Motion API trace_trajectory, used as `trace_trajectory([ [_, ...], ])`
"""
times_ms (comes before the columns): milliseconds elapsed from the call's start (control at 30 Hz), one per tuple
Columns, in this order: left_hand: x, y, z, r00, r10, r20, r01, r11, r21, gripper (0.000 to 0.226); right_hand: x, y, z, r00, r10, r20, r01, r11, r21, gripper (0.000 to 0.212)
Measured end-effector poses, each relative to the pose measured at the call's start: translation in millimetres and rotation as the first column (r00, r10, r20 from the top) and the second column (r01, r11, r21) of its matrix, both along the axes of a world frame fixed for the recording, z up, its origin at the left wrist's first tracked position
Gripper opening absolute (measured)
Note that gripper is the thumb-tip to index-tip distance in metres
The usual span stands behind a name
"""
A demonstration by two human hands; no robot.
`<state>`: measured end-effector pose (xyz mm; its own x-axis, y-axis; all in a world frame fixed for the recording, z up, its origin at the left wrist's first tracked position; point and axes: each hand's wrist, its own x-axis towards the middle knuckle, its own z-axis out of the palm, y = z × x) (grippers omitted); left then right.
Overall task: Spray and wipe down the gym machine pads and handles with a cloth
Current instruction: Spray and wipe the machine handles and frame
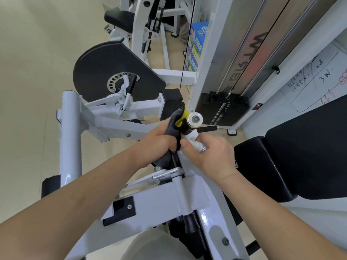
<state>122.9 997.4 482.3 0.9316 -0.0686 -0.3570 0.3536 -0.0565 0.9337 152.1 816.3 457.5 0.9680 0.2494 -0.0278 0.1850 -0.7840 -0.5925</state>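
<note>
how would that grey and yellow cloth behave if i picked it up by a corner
Probably floppy: the cloth bunches and folds around the machine handle where the left hand grips it. Likely light, as it drapes there in thin folds. Its matte, fabric look suggests it would grip rather than slip.

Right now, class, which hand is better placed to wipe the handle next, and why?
Left. The left hand grips the cloth, wrapped on the handle, while the right hand holds the bottle beside it.
</note>
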Motion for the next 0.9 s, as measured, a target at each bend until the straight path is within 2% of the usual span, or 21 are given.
trace_trajectory([
  [33, -0.4, -0.4, 0.9, 0.991, -0.133, 0.033, 0.131, 0.990, 0.041, 0.096, -0.7, -6.3, -1.6, 1.000, -0.006, -0.003, 0.006, 1.000, 0.024, 0.066],
  [100, 6.9, 2.9, -1.7, 0.933, -0.355, 0.060, 0.330, 0.909, 0.254, 0.110, -1.0, -15.9, 0.4, 1.000, -0.017, -0.005, 0.018, 0.998, 0.061, 0.064],
  [167, 21.9, 8.3, -6.6, 0.894, -0.433, 0.113, 0.303, 0.771, 0.560, 0.107, -1.6, -19.9, 3.9, 1.000, -0.008, -0.027, 0.010, 0.997, 0.076, 0.063],
  [200, 29.8, 8.2, -8.6, 0.884, -0.443, 0.151, 0.246, 0.714, 0.655, 0.101, -2.4, -20.6, 5.6, 0.999, -0.007, -0.044, 0.010, 0.997, 0.083, 0.062],
  [267, 41.9, 3.6, -11.0, 0.881, -0.432, 0.195, 0.151, 0.646, 0.748, 0.075, -3.8, -20.7, 8.3, 0.996, -0.016, -0.087, 0.025, 0.994, 0.106, 0.062],
  [300, 45.8, -0.1, -13.4, 0.886, -0.410, 0.215, 0.109, 0.637, 0.763, 0.059, -3.4, -20.9, 9.1, 0.994, -0.025, -0.106, 0.038, 0.992, 0.123, 0.063],
  [367, 46.6, -8.9, -18.1, 0.910, -0.312, 0.272, 0.040, 0.720, 0.693, 0.033, -2.8, -22.6, 11.2, 0.991, -0.042, -0.125, 0.061, 0.987, 0.150, 0.066],
  [467, 39.8, -19.9, -15.0, 0.940, -0.117, 0.320, -0.036, 0.899, 0.437, 0.025, -4.3, -26.7, 13.4, 0.986, -0.059, -0.153, 0.088, 0.977, 0.196, 0.067],
  [533, 35.4, -29.4, -3.3, 0.889, 0.010, 0.458, -0.140, 0.957, 0.252, 0.026, -6.2, -30.0, 15.3, 0.986, -0.054, -0.156, 0.091, 0.967, 0.238, 0.067],
  [567, 34.9, -35.0, 3.9, 0.837, 0.055, 0.545, -0.194, 0.961, 0.200, 0.024, -7.0, -31.4, 15.9, 0.987, -0.056, -0.153, 0.096, 0.959, 0.267, 0.070],
  [633, 38.9, -43.0, 9.6, 0.780, 0.071, 0.622, -0.222, 0.960, 0.169, 0.022, -7.5, -33.4, 15.8, 0.986, -0.060, -0.156, 0.108, 0.942, 0.317, 0.078],
  [700, 44.2, -41.6, 3.0, 0.811, 0.020, 0.585, -0.195, 0.951, 0.238, 0.020, -9.0, -32.3, 18.2, 0.985, -0.046, -0.164, 0.096, 0.944, 0.315, 0.082],
  [800, 50.9, -23.6, -21.2, 0.939, -0.138, 0.314, 0.000, 0.915, 0.404, 0.024, -10.3, -29.6, 20.2, 0.988, -0.022, -0.155, 0.063, 0.961, 0.268, 0.079],
  [833, 49.5, -18.6, -25.5, 0.954, -0.175, 0.243, 0.058, 0.904, 0.423, 0.028, -11.6, -29.3, 21.4, 0.987, -0.021, -0.159, 0.061, 0.965, 0.255, 0.076],
  [900, 49.2, -14.5, -22.8, 0.949, -0.210, 0.234, 0.093, 0.899, 0.428, 0.024, -12.2, -30.7, 21.4, 0.987, -0.008, -0.162, 0.047, 0.970, 0.240, 0.073],
])
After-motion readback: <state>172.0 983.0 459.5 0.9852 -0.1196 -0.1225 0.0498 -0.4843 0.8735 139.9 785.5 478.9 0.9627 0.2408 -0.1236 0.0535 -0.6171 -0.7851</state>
